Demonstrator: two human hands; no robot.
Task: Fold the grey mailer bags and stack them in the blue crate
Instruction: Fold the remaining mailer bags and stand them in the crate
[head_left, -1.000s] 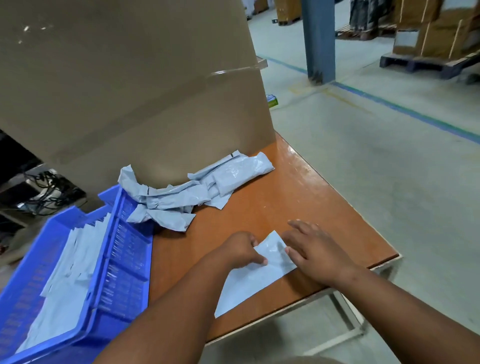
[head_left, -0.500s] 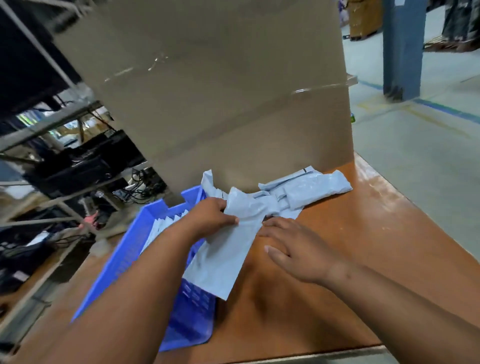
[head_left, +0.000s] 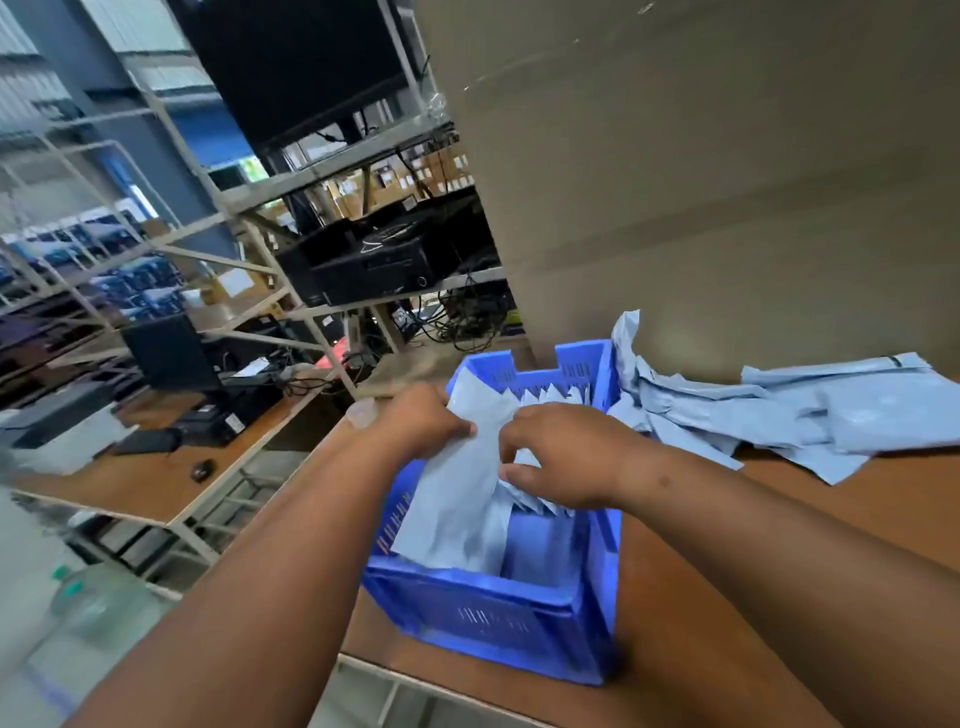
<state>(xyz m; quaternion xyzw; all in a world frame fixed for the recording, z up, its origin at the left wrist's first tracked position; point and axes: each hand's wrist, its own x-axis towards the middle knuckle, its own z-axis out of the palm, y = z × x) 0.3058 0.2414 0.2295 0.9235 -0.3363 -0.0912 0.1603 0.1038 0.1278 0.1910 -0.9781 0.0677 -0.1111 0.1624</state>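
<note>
The blue crate (head_left: 498, 613) sits on the left end of the brown table, with several folded grey mailer bags (head_left: 550, 400) standing in a row inside it. My left hand (head_left: 421, 421) grips the top edge of a folded grey mailer bag (head_left: 457, 509) that hangs down into the crate's near left side. My right hand (head_left: 566, 452) hovers over the crate's middle, fingers curled on the stacked bags beside that mailer. A loose pile of unfolded grey mailers (head_left: 810, 410) lies on the table to the right of the crate.
A tall cardboard box (head_left: 727, 182) stands right behind the crate and the pile. Metal shelving (head_left: 291, 249) with black equipment and a second desk (head_left: 156, 483) fill the left. A plastic bottle (head_left: 88, 597) stands on the floor below.
Both hands have carried the folded mailer left from the table's front edge, past the pile, and into the crate. My view has swung left with them.
</note>
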